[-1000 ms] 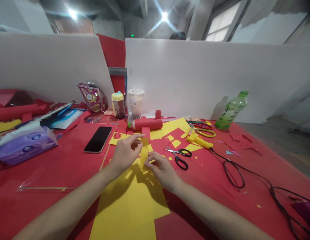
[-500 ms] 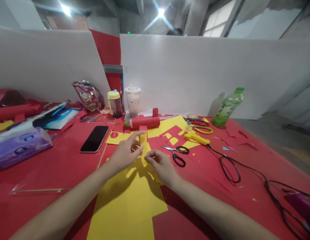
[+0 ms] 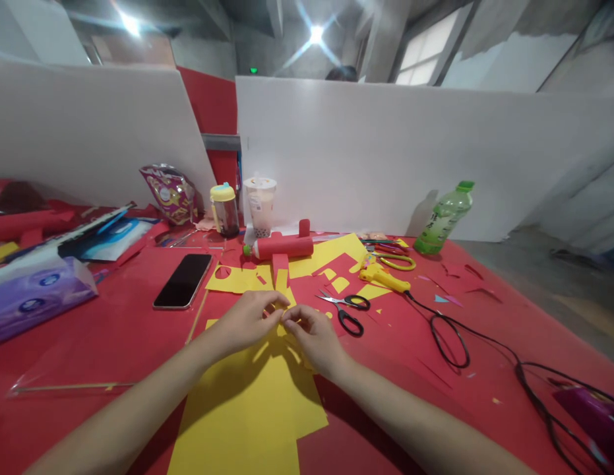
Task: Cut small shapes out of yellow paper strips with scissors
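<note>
My left hand and my right hand meet fingertip to fingertip over a large yellow paper sheet on the red table. Both pinch a small yellow paper strip whose upper end sticks out above the fingers. Most of the strip is hidden by the fingers. Black-handled scissors lie just right of my right hand. A red paper roll lies behind the hands.
A phone lies at the left, beside a purple tissue pack. Cups, a snack bag and a green bottle stand by the white partitions. A yellow glue gun trails a black cable to the right.
Both hands have come down and closer together, fingertips now touching. The yellow strip, held upright before, is lower and mostly covered. The view has shifted slightly.
</note>
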A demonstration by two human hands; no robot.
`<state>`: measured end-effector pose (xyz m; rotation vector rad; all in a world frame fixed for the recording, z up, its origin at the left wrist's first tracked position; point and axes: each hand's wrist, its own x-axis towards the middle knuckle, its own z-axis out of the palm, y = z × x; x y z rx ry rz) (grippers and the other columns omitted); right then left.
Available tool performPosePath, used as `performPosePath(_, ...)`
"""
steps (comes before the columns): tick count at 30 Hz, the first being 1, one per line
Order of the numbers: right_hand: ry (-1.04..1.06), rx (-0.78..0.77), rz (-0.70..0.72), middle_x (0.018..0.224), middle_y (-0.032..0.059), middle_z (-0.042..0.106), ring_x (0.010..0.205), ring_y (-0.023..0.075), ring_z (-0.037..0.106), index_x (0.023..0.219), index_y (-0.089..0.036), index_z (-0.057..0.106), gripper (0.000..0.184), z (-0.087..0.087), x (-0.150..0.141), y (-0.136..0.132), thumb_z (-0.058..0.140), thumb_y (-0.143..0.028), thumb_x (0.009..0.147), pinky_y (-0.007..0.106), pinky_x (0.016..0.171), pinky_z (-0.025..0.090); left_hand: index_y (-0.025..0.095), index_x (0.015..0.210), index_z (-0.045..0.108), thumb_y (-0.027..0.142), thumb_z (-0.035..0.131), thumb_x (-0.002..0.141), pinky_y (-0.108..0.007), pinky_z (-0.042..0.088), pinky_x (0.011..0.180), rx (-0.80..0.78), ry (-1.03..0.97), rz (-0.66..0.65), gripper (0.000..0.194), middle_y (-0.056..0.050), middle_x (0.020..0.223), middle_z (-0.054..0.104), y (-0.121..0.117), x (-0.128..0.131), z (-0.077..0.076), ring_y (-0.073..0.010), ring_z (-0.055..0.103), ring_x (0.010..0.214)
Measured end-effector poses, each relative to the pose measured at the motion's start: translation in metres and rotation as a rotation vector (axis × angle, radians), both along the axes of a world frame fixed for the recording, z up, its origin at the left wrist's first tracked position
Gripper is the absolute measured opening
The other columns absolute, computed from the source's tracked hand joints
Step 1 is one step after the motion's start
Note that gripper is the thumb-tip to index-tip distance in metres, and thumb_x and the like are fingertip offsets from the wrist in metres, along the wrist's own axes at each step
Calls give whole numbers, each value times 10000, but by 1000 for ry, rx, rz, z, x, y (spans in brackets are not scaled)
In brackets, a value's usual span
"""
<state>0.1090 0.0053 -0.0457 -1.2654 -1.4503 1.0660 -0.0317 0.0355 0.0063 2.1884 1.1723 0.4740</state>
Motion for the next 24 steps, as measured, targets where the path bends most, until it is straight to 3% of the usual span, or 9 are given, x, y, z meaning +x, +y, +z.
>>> performPosePath(24, -46, 9, 19, 601, -11, 542, 543, 113, 464, 635, -169, 537, 82, 1, -3, -6, 470, -164, 682, 234, 532, 377, 165, 790, 623, 171, 420, 755, -213, 432, 620, 74, 9, -36, 207, -17, 780, 663, -2, 4, -2, -125, 584, 699)
